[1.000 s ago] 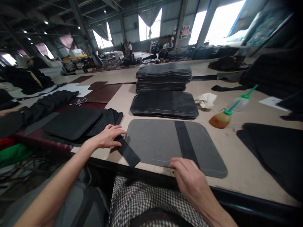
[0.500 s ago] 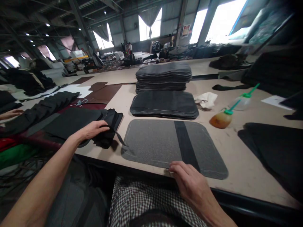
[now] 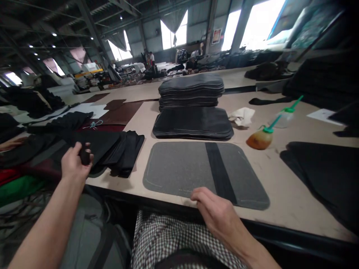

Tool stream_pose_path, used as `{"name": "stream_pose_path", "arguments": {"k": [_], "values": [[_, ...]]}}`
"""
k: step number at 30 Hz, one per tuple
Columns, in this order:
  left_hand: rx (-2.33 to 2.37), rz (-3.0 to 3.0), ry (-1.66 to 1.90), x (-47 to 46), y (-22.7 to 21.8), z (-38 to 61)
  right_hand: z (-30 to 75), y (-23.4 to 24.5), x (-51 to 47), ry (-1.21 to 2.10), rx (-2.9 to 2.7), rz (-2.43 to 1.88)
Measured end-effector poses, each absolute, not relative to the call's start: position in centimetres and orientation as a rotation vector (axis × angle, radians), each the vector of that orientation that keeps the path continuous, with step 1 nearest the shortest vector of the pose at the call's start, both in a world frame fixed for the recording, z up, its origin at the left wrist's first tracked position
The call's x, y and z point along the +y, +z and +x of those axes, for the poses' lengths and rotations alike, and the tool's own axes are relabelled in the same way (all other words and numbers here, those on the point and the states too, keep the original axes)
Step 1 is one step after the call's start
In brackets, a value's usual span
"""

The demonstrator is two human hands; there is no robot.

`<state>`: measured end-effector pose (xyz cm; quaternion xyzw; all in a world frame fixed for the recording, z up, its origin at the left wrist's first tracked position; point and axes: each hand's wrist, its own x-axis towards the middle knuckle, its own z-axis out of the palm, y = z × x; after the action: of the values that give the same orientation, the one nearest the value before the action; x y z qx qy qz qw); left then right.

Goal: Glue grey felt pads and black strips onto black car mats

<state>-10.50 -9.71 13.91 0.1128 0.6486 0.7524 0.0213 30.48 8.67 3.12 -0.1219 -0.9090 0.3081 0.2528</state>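
My left hand [image 3: 75, 160] is closed at the left, its fingers curled round a small dark piece of black material [image 3: 84, 154] in front of a stack of black panels [image 3: 108, 144]. Most of that piece is hidden in the grip. A grey rounded panel [image 3: 179, 168] lies flat before me, with a black strip [image 3: 220, 172] across its right part. My right hand [image 3: 215, 209] rests at the panel's near edge, fingers bent and pressed together. Whether anything is between them is hidden.
Behind the grey panel are a pile of black panels [image 3: 193, 123] and a taller stack [image 3: 190, 87]. To the right stand an amber-filled squeeze bottle [image 3: 259, 139], a clear bottle [image 3: 282, 118] and a crumpled cloth [image 3: 241, 116]. Another person's hand [image 3: 12, 144] shows at far left.
My left hand has moved left and down from the near stack; the dangling strip it held above the grey panel's left end no longer shows there. My right hand has shifted slightly left.
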Motion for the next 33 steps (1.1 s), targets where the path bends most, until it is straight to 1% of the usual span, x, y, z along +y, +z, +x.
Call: {"name": "stream_pose_path", "arguments": {"k": [2,4,7,10,13,17,21,25,28,33], "values": [[1.942,0.424,2.295,-7.9,13.0,-5.5,29.8,4.7,8.2,1.045,-2.4,-0.321],[1.814,0.548,2.171,-5.9,12.0,0.2,29.0,6.4,7.6,1.242,-2.299,-0.354],[1.667,0.58,2.094,-3.5,10.4,8.1,28.0,8.3,6.8,1.475,-2.154,-0.432],[1.549,0.5,2.033,-2.2,8.8,13.4,27.3,8.5,6.3,1.604,-2.073,-0.451],[1.451,0.409,1.932,-1.8,7.6,15.8,27.0,7.3,6.1,1.661,-2.005,-0.521],[1.356,0.314,1.845,-1.2,7.3,14.9,27.4,5.5,6.1,1.757,-1.977,-0.616],[1.358,0.18,1.834,0.2,7.6,10.3,28.4,4.2,6.4,1.809,-2.043,-0.676],[1.419,0.318,1.742,1.4,6.9,5.4,29.4,2.8,6.6,1.823,-2.073,-0.743],[1.457,0.461,1.559,2.2,6.0,2.6,29.7,2.1,6.5,1.814,-2.12,-0.782],[1.75,0.975,1.054,4.9,4.6,-1.0,29.0,1.9,6.8,1.677,-2.18,-0.684]]}}
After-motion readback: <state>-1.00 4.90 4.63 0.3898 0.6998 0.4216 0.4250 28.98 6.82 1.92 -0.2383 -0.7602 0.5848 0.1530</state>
